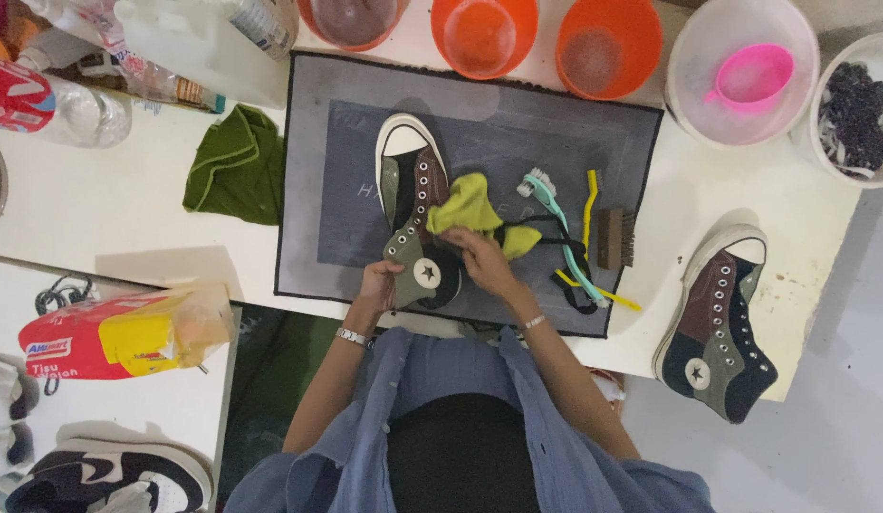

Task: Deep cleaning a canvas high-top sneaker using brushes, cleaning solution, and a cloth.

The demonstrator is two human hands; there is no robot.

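- Below you, a white table [99, 199] carries a dark grey mat [346, 237]; pale floor shows to the right.
- Your left hand [378, 283] grips the ankle of the high-top sneaker [415, 204] lying on the mat.
- Your right hand [479, 256] pinches a yellow-green cloth [470, 204] against the shoe's opening.
- You have two such sneakers: the second sneaker [717, 328] sits on the table's right end.
- Count three orange bowls [608, 43], three brushes [575, 237], one dark green rag [234, 163].
- Bowls, bottles and the white tub [741, 66] are cropped by the top edge; your fingertips are partly hidden under cloth.
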